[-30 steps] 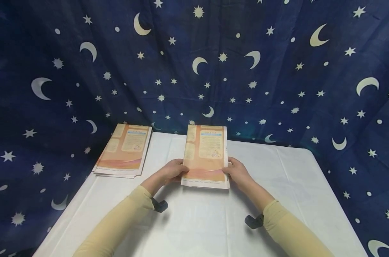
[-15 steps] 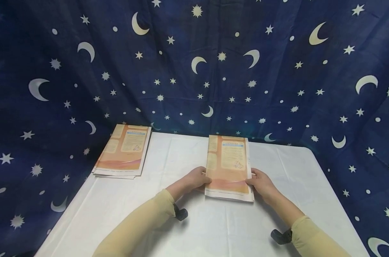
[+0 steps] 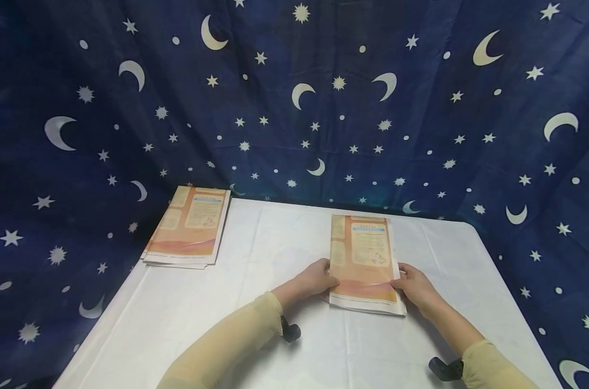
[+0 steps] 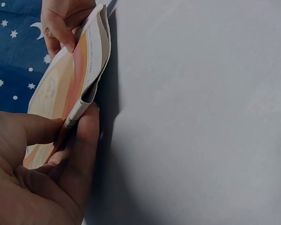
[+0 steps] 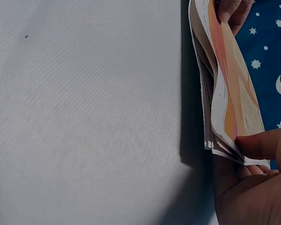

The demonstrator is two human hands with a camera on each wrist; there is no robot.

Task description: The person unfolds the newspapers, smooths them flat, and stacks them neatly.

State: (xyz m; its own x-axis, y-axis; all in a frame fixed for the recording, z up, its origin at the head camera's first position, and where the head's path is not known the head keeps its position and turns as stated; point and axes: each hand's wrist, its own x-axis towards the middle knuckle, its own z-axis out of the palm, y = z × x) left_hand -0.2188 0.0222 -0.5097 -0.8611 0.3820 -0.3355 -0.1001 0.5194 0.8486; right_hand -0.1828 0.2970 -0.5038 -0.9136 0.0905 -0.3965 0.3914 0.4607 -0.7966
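Both hands hold a folded newspaper [image 3: 364, 259], orange and cream with a white lower margin, over the right half of the table. My left hand [image 3: 316, 278] pinches its left edge, thumb on top and fingers beneath. On the opposite edge my right hand [image 3: 418, 286] pinches it the same way. In the left wrist view the folded edge of the newspaper [image 4: 91, 70] lies between thumb and fingers of the left hand [image 4: 47, 159]. The right wrist view shows loose page layers of the newspaper [image 5: 222, 93] fanning at the edge near the right hand [image 5: 257, 173].
A stack of similar folded newspapers [image 3: 187, 227] lies at the table's back left corner. A white cloth covers the table [image 3: 275, 232]. Behind it hangs a dark blue curtain [image 3: 255, 97] with moons and stars.
Both hands have carried the newspaper from the table's middle to the right and nearer to me. The stack at the left has stayed in place.
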